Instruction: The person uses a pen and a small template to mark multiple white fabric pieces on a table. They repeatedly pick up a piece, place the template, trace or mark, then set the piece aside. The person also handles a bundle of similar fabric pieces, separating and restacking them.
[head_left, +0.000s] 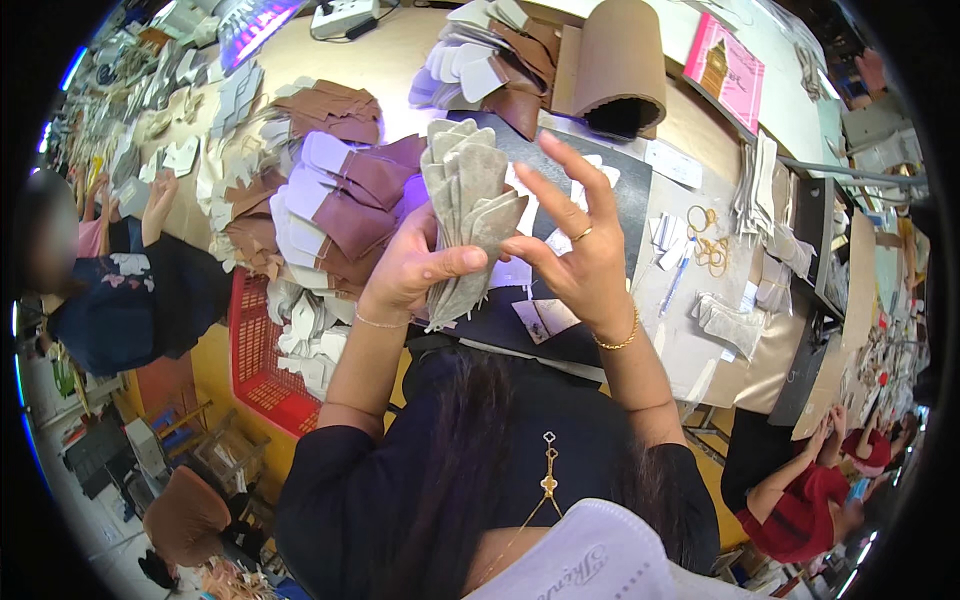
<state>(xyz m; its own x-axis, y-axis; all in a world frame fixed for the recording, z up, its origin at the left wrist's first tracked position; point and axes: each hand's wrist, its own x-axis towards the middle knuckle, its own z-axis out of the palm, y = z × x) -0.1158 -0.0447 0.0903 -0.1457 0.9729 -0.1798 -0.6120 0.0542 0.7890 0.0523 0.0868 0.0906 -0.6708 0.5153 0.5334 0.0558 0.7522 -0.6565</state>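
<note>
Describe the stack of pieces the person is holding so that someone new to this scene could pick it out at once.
Start at the dark mat in the middle of the workbench. Above its left part the left hand grips a fanned stack of grey-beige cut pieces, with the right hand touching its edge. Unlike the brown-and-white pieces lying to the left, it is held upright.

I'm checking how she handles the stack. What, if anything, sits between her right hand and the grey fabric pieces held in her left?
Nothing visible does. The left hand pinches the fanned grey pieces, and the right hand touches their edge directly, fingers spread.
</note>
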